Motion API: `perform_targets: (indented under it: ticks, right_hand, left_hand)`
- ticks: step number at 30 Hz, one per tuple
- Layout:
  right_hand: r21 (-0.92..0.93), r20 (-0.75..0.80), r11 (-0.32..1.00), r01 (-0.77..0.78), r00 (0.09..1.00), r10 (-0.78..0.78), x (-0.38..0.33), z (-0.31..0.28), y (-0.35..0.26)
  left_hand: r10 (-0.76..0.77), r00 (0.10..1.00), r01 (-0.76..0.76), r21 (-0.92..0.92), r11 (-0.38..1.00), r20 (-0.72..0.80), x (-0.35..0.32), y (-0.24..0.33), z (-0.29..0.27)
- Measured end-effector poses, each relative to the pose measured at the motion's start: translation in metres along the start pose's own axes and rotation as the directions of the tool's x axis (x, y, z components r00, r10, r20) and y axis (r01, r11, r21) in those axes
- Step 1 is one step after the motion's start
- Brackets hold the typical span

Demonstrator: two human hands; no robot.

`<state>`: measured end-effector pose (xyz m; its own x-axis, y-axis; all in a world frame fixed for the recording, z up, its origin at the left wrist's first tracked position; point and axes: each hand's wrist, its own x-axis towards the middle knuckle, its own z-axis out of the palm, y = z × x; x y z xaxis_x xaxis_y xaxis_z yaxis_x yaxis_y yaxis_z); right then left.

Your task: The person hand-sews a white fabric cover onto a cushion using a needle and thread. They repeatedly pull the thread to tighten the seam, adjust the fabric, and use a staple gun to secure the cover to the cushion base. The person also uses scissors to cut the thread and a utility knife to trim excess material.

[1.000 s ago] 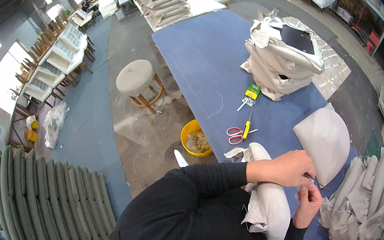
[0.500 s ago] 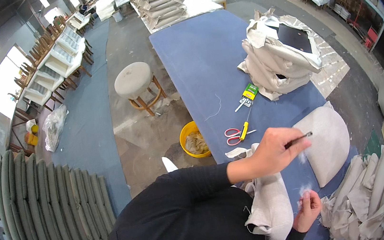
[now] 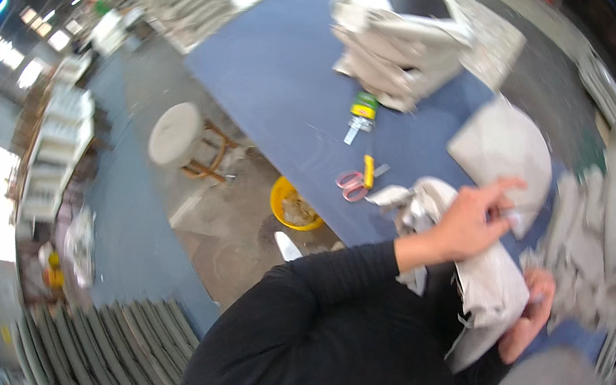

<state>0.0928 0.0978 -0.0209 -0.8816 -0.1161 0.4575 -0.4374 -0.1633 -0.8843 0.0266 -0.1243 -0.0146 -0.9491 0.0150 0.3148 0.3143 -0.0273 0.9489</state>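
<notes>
- Yellow bucket [image 3: 294, 206] on the floor, left of the blue bench [image 3: 286, 80].
- Pink-handled scissors [image 3: 353, 183] on the bench, just beside a yellow-handled tool [image 3: 368, 171].
- Left hand [image 3: 473, 220] pressing down on the grey fabric cover [image 3: 480, 279] — fingers curled, grip unclear.
- Right hand [image 3: 529, 315] cupping the cover's lower edge.
</notes>
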Motion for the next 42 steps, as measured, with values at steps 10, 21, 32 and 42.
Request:
perform_targets:
  ticks: [10,21,32,42]
  right_hand:
    - [-0.095,0.413,0.995,-0.012,0.910,0.050,0.033,0.015,-0.043]
    - [-0.130,0.294,0.976,0.172,0.947,-0.128,0.013,-0.012,-0.026]
    - [-0.664,0.382,0.644,0.379,0.913,-0.143,0.043,-0.016,-0.040]
    - [-0.672,0.054,0.739,-0.044,0.993,0.108,0.073,-0.014,-0.035]
  left_hand:
    - [-0.094,0.994,0.090,-0.073,0.993,-0.049,-0.014,0.020,-0.010]
    - [-0.130,0.991,0.130,-0.002,0.992,-0.036,-0.018,0.007,-0.010]
    - [-0.170,0.986,0.169,-0.088,0.982,0.003,-0.049,-0.004,-0.034]
    - [-0.044,0.985,0.071,-0.160,0.984,0.169,-0.056,0.019,-0.020]
